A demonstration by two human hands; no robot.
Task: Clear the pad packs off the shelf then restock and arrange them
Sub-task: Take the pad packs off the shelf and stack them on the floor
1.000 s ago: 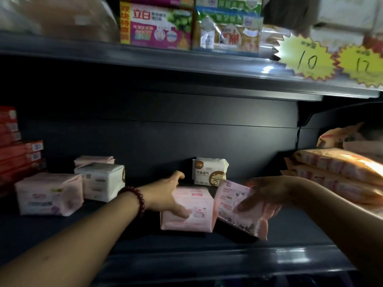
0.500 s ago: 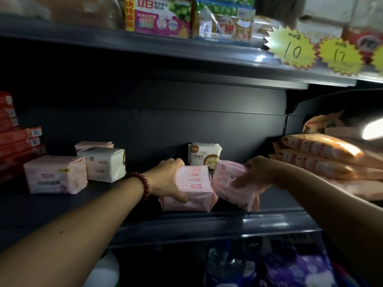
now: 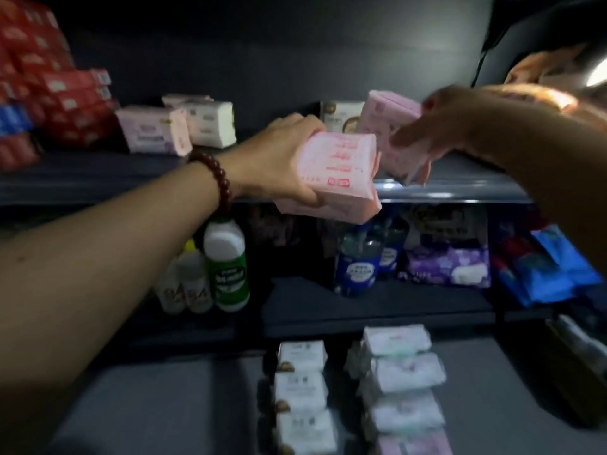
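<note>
Dark shelving fills the view. Fingers of the left hand clamp a pink pack just out past the shelf edge; fingers of the right hand grip a second pack over the shelf. More packs sit back left.

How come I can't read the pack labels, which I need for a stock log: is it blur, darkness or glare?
Head view: mostly motion blur, worst on the right hand and its pale pink pack; the red-printed pack in the left hand is smeared too. Head view: the shelf is dim, and a glare patch at top right washes out the orange packs.
</note>
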